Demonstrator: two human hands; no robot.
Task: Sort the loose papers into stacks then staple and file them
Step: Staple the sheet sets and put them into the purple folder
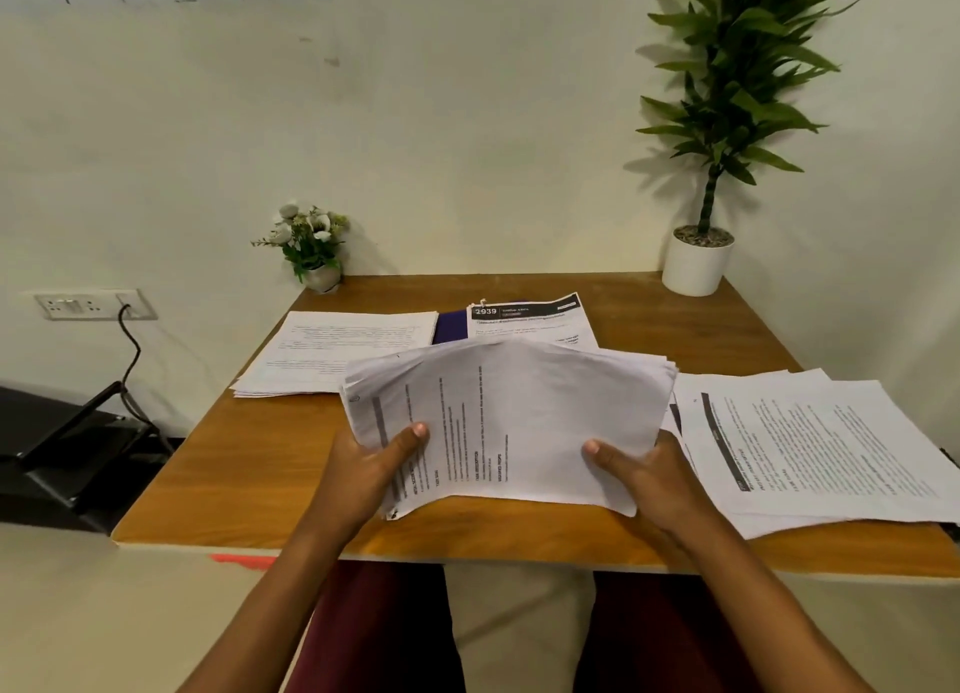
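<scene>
A thick bundle of printed white papers (pixel 519 411) is held up over the middle of the wooden table (pixel 234 474), its far edge fanned out. My left hand (pixel 371 463) grips the bundle's near left corner, thumb on top. My right hand (pixel 647 471) grips the near right side, thumb on top. A flat stack of papers (pixel 332 349) lies at the far left. Another sheet with a black header (pixel 530 318) lies at the far middle over a dark blue folder (pixel 451 326). A spread stack of printed papers (pixel 821 448) lies on the right.
A small white flower pot (pixel 314 248) stands at the table's far left corner and a tall green plant in a white pot (pixel 696 263) at the far right. A wall socket with a black cable (pixel 93 305) and a black object (pixel 62 448) sit left of the table.
</scene>
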